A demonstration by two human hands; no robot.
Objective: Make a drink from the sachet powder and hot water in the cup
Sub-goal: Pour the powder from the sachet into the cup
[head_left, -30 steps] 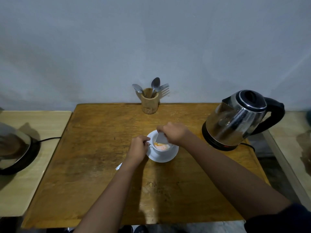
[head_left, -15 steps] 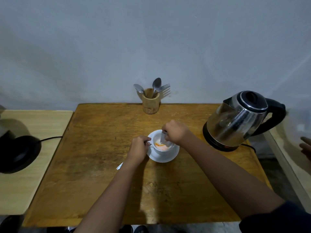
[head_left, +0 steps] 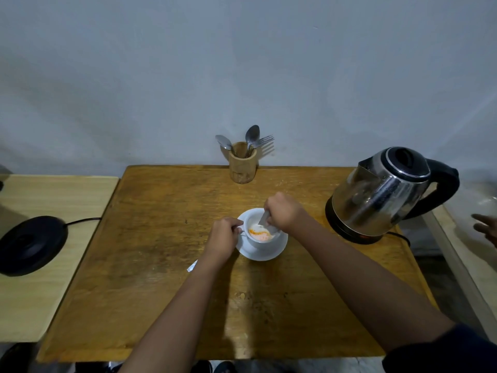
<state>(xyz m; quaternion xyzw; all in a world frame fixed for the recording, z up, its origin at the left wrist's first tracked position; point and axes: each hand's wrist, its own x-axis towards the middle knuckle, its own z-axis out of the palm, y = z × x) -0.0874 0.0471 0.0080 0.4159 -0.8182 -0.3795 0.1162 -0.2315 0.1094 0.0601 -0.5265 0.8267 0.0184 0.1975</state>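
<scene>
A white cup (head_left: 255, 242) stands on a white saucer (head_left: 278, 249) in the middle of the wooden table (head_left: 161, 265). Orange and white powder lies in the cup's bottom. My right hand (head_left: 285, 214) pinches a small grey sachet (head_left: 266, 222), tilted mouth-down over the cup. My left hand (head_left: 224, 235) grips the cup's handle on its left side. A steel electric kettle (head_left: 384, 195) with a black handle sits on its base at the table's right.
A wooden holder (head_left: 242, 166) with spoons and a fork stands at the table's back edge. A scrap of white paper (head_left: 192, 266) peeks out under my left wrist. A black kettle base (head_left: 29, 244) lies on the left side table. Another person's hand (head_left: 486, 227) shows at far right.
The sachet has tipped lower into the cup and more orange powder lies in it. A kettle was lifted off the black base at left. Another person's hand has appeared at right.
</scene>
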